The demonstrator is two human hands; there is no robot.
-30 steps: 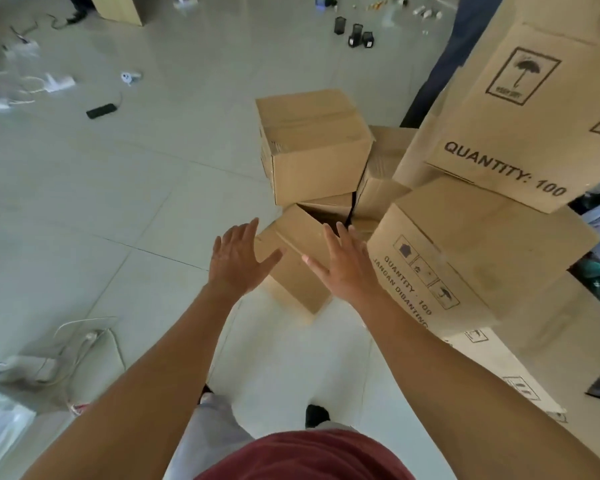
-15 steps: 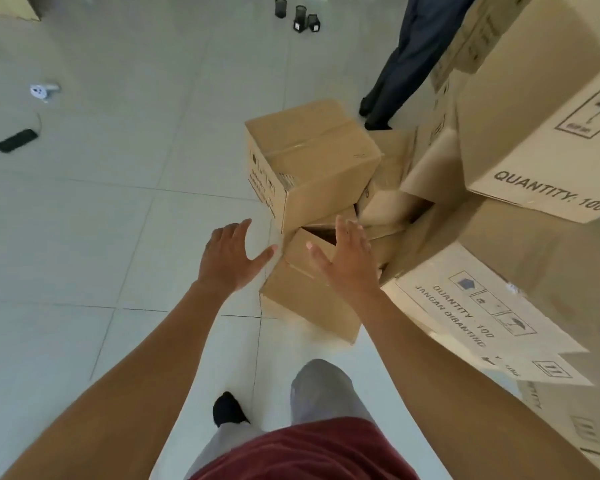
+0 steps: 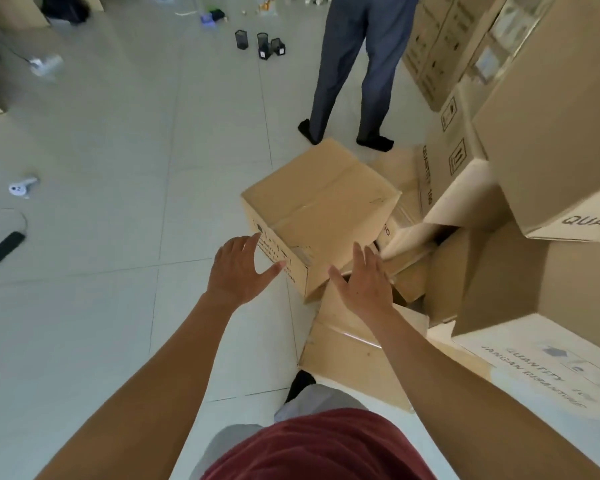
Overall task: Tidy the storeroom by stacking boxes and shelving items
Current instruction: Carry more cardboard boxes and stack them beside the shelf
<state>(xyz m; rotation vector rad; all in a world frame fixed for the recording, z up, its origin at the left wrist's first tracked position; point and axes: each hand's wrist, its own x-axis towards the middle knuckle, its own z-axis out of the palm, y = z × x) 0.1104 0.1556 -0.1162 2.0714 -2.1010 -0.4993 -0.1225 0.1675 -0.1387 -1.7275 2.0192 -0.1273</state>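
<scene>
The taped box (image 3: 321, 206) sits at centre frame, resting on a lower box (image 3: 347, 355). Your left hand (image 3: 238, 271) is at its printed side, fingers spread wide and holding nothing; I cannot tell whether it touches. Your right hand (image 3: 362, 282) hovers over the lower box, fingers straight and splayed, also empty. A stack (image 3: 551, 150) of larger boxes fills the right edge. Another person's legs (image 3: 357, 71) stand at upper centre, with three black holders (image 3: 262, 45) on the floor (image 3: 118, 306) to their left.

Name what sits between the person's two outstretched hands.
Head view: the near corner of the sealed brown cardboard box sits between the left hand and the right hand.
</scene>
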